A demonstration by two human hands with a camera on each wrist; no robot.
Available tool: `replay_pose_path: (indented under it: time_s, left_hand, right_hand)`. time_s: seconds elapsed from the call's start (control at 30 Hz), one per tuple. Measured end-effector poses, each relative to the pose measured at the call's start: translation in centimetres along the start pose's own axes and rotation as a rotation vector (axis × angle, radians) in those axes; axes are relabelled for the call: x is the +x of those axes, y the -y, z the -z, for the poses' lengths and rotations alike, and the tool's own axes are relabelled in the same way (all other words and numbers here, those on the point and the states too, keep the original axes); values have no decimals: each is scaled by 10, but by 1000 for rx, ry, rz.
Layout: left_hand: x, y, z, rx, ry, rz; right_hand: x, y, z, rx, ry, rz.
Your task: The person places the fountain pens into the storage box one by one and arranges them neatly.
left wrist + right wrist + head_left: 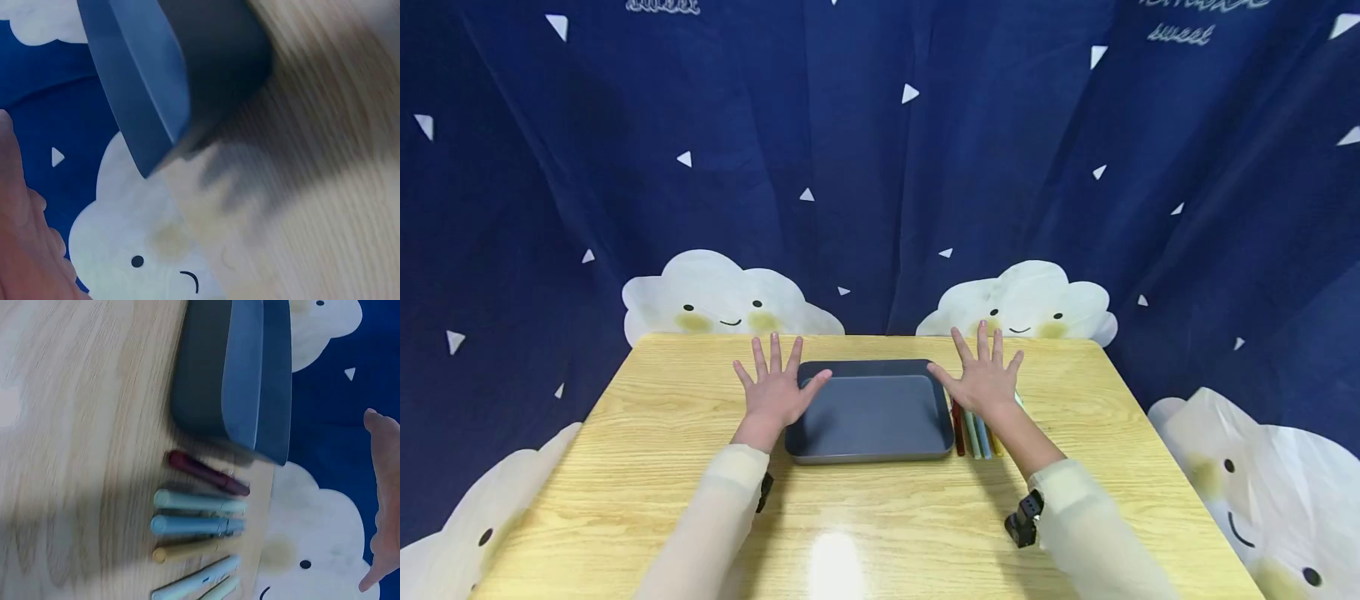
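Both hands hover over the table with palms down and fingers spread, holding nothing. My left hand (775, 393) overlaps the left edge of a dark grey rectangular tray (872, 421) in the head view. My right hand (987, 387) is past the tray's right edge, partly covering a row of pens (973, 435). In the right wrist view the row shows a dark red pen (208, 472), a pale green one, a blue pen (197, 525), a yellow pen (194, 549) and a light blue pen (197, 580), side by side. Another pale green pen (222, 589) is cut off by the frame.
The wooden table (865, 508) has its far edge against a dark blue curtain (865, 167) printed with white clouds and triangles. A black wrist camera (1024, 518) sits under the right sleeve. A bright light reflection lies near the table's front.
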State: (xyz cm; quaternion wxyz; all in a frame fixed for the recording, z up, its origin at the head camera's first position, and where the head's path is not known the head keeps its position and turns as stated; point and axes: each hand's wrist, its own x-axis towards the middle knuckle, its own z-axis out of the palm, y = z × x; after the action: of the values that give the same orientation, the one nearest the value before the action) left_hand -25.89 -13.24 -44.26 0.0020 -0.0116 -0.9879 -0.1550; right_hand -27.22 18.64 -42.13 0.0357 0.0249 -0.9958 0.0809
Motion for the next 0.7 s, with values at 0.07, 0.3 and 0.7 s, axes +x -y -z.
replay_pose_path:
  time_s: [0.07,0.3,0.7]
  left_hand:
    - [-1,5,0,6,-2,10]
    - [-5,17,-1,-20,12,24]
    - [-6,35,-3,-173,-1,25]
  right_hand:
    - [-1,-6,0,-6,4,-6]
    - [-5,-31,-3,-8,32,-44]
    - [-8,-61,-4,61,11,-69]
